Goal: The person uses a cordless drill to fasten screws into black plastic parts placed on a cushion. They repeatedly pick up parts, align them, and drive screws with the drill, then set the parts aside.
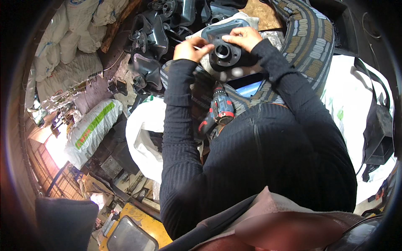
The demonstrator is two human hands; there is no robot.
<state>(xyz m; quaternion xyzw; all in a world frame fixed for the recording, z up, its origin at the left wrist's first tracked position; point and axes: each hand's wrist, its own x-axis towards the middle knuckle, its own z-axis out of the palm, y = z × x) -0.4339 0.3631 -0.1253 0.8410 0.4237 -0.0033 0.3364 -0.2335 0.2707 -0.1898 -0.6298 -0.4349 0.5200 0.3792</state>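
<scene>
A black moulded part [230, 58] with a round flange, a central hole and small holes around it rests over my lap, above my knees. My right hand [247, 38] is closed on its upper right edge, thumb and fingers pressed on the rim. At the flange's left side my left hand [189, 50] is closed in a pinch, fingertips at the edge. A thin pale sliver shows by those fingers, too small to name. Behind the flange stands a grey-black squared plate [228, 26], which seems joined to it; the hands partly cover it.
A cordless drill [222, 108] with red and grey casing lies on my lap, near a phone-like screen [250, 88]. Several similar black parts [146, 39] are heaped at the upper left. White sacks [144, 138] stand at both sides. A yellow machine panel [136, 224] is at lower left.
</scene>
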